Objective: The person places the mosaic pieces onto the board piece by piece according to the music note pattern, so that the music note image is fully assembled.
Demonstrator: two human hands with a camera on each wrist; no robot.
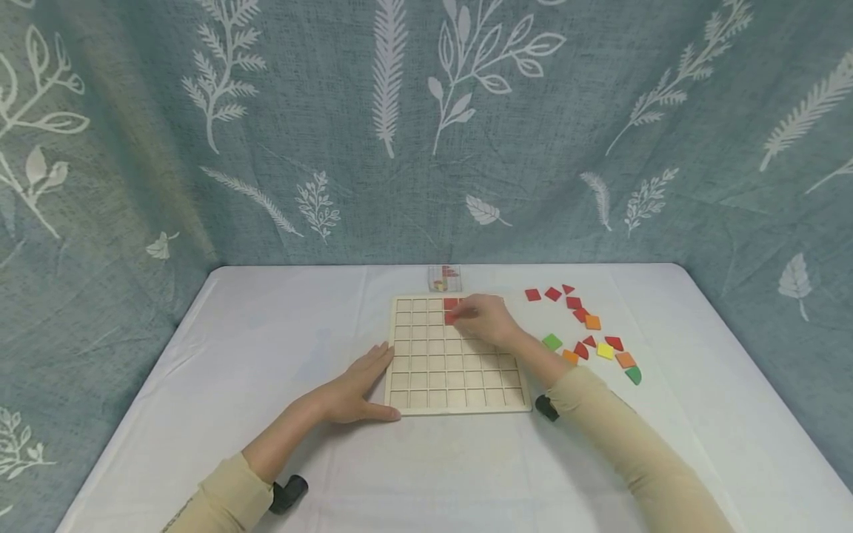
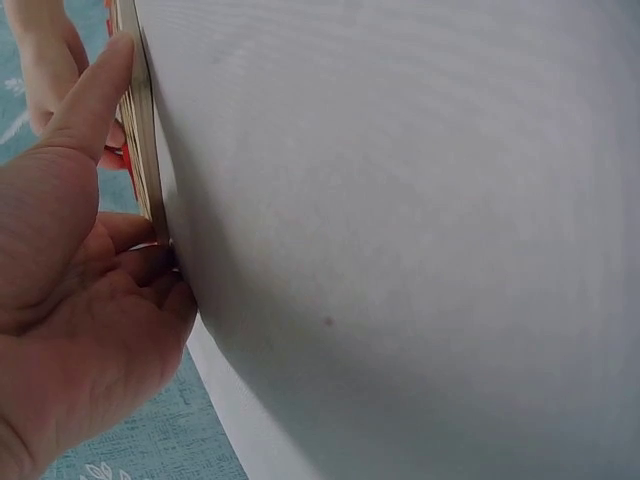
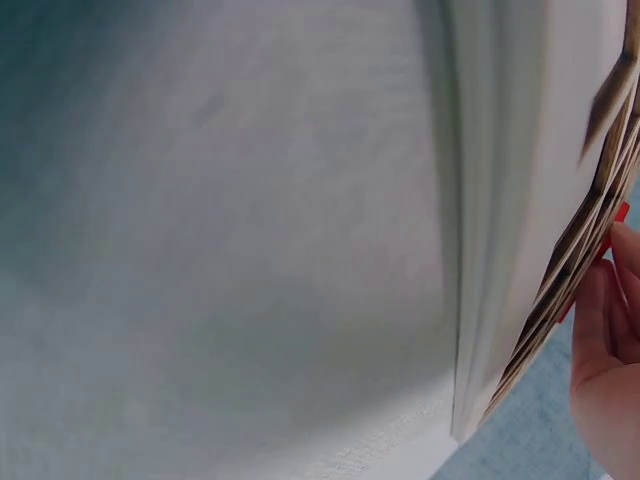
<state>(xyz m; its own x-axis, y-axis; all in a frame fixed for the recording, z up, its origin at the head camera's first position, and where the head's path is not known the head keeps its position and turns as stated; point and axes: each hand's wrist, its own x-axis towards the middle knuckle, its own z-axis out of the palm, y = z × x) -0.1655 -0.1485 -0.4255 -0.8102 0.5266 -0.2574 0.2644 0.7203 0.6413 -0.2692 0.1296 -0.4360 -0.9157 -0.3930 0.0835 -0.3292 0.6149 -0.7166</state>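
Note:
A pale wooden grid board lies on the white table. My left hand rests at its left side, fingers spread, fingertips at the left edge and thumb along the front-left corner. Over the upper middle of the grid, my right hand pinches a small red tile between thumb and fingers, close above the cells. One red square sits in the top row, just beyond the fingertips. The right hand hides part of the board's upper right.
Right of the board lie loose pieces: several red ones, orange squares, a yellow square, a green square and a green quarter-round. A small picture card lies behind the board. A patterned curtain surrounds the table.

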